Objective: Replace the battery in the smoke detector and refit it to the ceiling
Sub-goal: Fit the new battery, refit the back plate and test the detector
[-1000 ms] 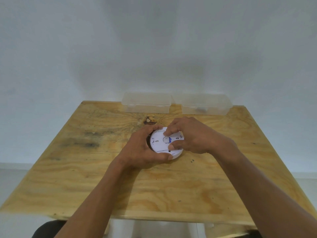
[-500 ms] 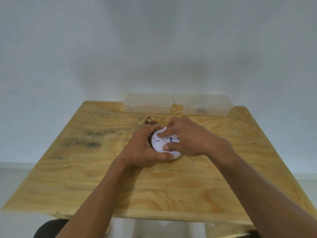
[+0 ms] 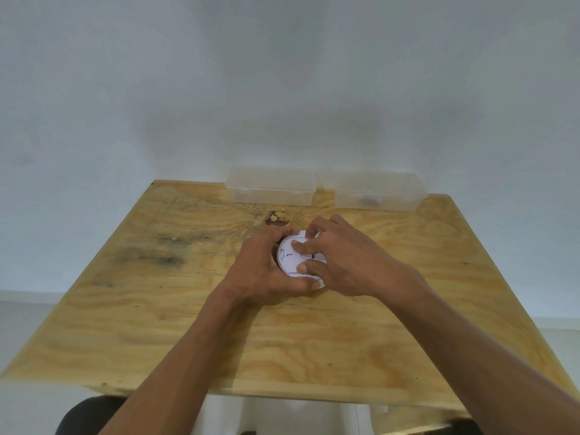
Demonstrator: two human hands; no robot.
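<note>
Apparently the opening step is in hand: at frame centre the left hand (image 3: pixel 263 271) wraps its grip round the smoke detector (image 3: pixel 290 259), a smooth white plastic disc on the grainy plywood surface (image 3: pixel 157 324), while the right hand (image 3: pixel 342 262) presses fingertips (image 3: pixel 296 246) on its back. Next likely calls for twisting it open. Two clear plastic boxes (image 3: pixel 270 189) sit beyond.

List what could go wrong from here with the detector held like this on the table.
1. The left hand grips only the rim of the smoke detector while the right hand works its white face with fingertips; a hard twist or pry could make it slip on the bare wooden table.
2. The right hand covers much of the face, so a latch could be forced unseen.
</note>
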